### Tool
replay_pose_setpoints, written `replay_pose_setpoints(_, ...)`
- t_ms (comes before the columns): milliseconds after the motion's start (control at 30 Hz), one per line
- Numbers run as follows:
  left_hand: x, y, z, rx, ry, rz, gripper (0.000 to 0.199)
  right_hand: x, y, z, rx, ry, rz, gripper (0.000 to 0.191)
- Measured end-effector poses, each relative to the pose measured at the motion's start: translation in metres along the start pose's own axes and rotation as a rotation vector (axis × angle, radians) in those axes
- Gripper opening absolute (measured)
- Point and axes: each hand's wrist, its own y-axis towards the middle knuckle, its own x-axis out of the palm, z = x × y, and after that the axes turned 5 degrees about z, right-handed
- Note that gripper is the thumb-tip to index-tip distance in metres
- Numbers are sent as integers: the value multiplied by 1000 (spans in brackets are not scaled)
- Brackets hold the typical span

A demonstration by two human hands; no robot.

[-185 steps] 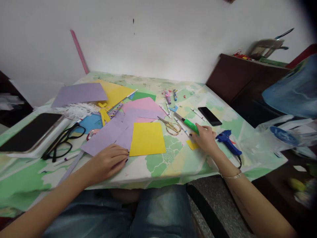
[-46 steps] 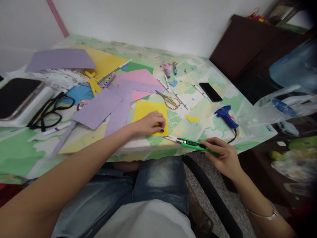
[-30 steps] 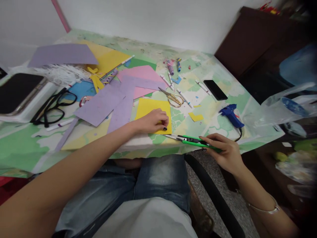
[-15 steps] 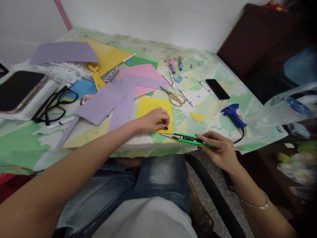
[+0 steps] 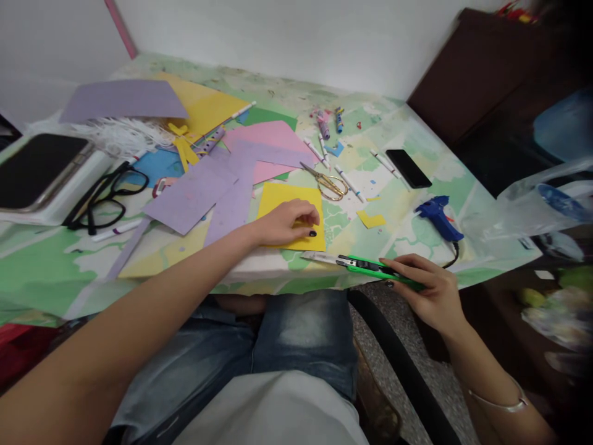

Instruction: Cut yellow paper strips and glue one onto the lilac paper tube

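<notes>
My left hand (image 5: 288, 222) rests on a yellow sheet of paper (image 5: 287, 193) near the table's front edge. Its fingers are loosely bent, with a gap between thumb and fingers, and nothing shows in its grasp. In my right hand (image 5: 428, 287) is a green box cutter (image 5: 365, 267), held between thumb and fingers. The cutter's blade is extended and points left, just in front of the paper's near edge. Gold-handled scissors (image 5: 330, 184) lie beyond the sheet to the right. A small yellow scrap (image 5: 370, 219) sits farther right.
Purple sheets (image 5: 189, 194) and pink paper (image 5: 278, 136) overlap on the left. Glasses (image 5: 104, 201) lie near a tablet-like device (image 5: 39, 173). A phone (image 5: 407, 168), a blue glue gun (image 5: 440, 217) and several markers (image 5: 349, 183) are on the right.
My right hand has moved right and slightly nearer with the box cutter, drawing its blade away from the yellow sheet's edge. My left hand's thumb and fingers have parted a little.
</notes>
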Motion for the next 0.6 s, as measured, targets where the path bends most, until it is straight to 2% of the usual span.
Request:
replay_pose_setpoints(67,-9,-5,1,-25,49,-24,18,-7,-7,8,49,19,47,31)
replay_pose_setpoints(133,-19,-12,5,-61,110,-122,23,-14,-15,17,101,26,95,32)
replay_pose_setpoints(200,-26,-18,10,-103,138,-220,17,-21,-22,28,148,10,139,32)
replay_pose_setpoints(267,-28,-20,14,-141,139,-242,10,-24,-27,37,186,5,165,31)
replay_pose_setpoints(333,-23,-19,18,-178,45,-194,5,-25,-29,43,217,10,186,31)
replay_pose_setpoints(433,-11,-12,21,-250,-118,-41,7,-21,-25,45,231,-9,218,33)
replay_pose_setpoints(500,-3,-8,22,-283,-133,47,10,-17,-18,41,207,-30,219,34)
replay_pose_setpoints(600,2,-10,24,-276,-125,91,13,-12,-3,33,146,-68,171,32)
